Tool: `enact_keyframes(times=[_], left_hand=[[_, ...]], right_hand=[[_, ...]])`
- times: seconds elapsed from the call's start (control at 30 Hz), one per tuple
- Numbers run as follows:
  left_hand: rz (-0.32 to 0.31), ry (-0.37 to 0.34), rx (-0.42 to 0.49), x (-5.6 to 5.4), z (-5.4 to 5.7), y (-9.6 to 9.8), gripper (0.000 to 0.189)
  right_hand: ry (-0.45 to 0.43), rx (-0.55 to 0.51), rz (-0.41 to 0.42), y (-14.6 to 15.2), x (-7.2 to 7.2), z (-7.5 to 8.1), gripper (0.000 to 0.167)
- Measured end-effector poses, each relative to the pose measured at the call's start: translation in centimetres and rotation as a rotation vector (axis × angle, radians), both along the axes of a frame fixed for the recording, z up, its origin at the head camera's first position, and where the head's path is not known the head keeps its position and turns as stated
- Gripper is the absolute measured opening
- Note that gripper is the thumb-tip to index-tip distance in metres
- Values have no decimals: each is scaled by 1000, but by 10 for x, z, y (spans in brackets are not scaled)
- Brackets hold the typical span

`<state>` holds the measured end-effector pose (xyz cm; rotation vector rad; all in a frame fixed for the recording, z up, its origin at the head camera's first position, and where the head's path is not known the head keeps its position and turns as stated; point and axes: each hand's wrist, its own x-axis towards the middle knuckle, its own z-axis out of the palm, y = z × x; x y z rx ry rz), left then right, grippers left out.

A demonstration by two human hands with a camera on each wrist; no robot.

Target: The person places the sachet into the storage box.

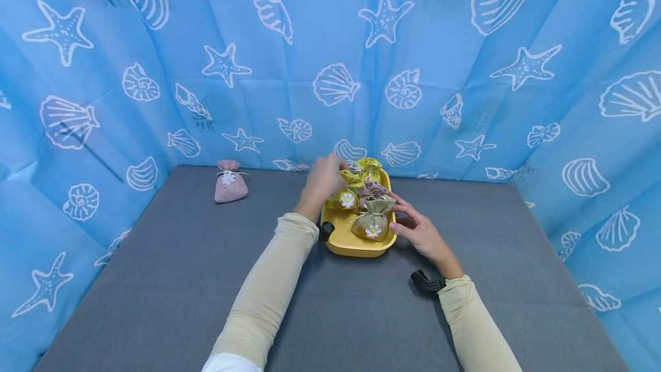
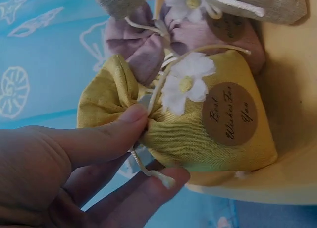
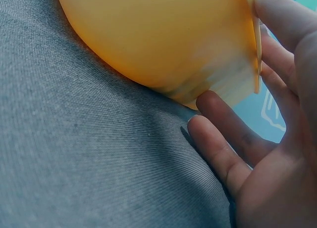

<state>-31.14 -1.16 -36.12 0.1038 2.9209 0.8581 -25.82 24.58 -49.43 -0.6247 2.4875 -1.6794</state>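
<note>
My left hand (image 1: 324,179) pinches a yellow drawstring pouch (image 2: 213,134) at its gathered neck, between thumb and fingers. A white flower and a round brown label decorate this pouch, which is at the left side of a yellow tray (image 1: 356,250). Beside it in the tray are a pink pouch (image 2: 237,42), a beige pouch (image 1: 370,227) at the front and a second yellow pouch (image 1: 369,166) at the back. My right hand (image 1: 424,238) touches the tray's right side with fingers spread, the thumb at the rim. Its lower fingertips lie by the tray's outer wall.
Away to the left, another pink pouch (image 1: 230,187) with a white flower lies on the grey cloth-covered table (image 1: 206,280). A blue curtain (image 1: 289,73) with white shell and starfish prints hangs behind the table and along its sides.
</note>
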Motion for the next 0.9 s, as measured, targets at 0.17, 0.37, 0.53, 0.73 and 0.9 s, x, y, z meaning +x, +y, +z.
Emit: enact_keyframes(times=[0.17, 0.37, 0.53, 0.73, 0.9], left_hand=[[-2, -19, -10, -4, -5, 3, 43], [-71, -12, -88, -8, -13, 6, 34], [-62, -37, -76, -9, -16, 7, 35], [-45, -50, -72, -9, -15, 6, 32], [-42, -64, -94, -8, -15, 4, 37]], right_hand=[[2, -3, 0, -1, 0, 2, 37], [5, -11, 5, -1, 1, 2, 36], [2, -6, 1, 0, 1, 3, 37], [2, -4, -3, 0, 1, 2, 36], [-2, -16, 2, 0, 1, 1, 37]])
